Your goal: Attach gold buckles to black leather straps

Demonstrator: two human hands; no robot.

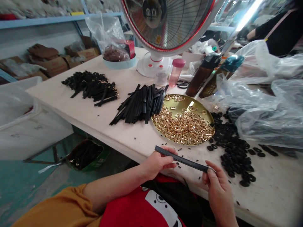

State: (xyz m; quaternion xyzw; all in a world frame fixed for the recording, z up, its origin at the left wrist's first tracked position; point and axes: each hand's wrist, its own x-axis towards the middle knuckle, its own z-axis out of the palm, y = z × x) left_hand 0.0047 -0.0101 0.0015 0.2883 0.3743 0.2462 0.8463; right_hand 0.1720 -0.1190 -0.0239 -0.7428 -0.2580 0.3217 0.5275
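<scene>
A black strap point(187, 161) is stretched between my two hands above the table's front edge. My left hand point(157, 162) pinches it near its left end, thumb on top. At the right end, my right hand point(219, 184) grips the strap between thumb and fingers. Just beyond my hands lies a round gold tray point(174, 112) holding many small gold buckles point(187, 127). Left of the tray is a fanned pile of black straps point(142, 105), partly over its rim. Black ring-like pieces point(234, 151) are heaped to the right of the tray.
Another pile of black strips point(91, 85) with gold bits lies at the far left of the table point(99, 118). A round heater point(153, 60), a pink-lidded bottle point(176, 72) and dark bottles point(201, 74) stand behind. Plastic bags point(272, 116) cover the right side. A green bin point(94, 160) sits below.
</scene>
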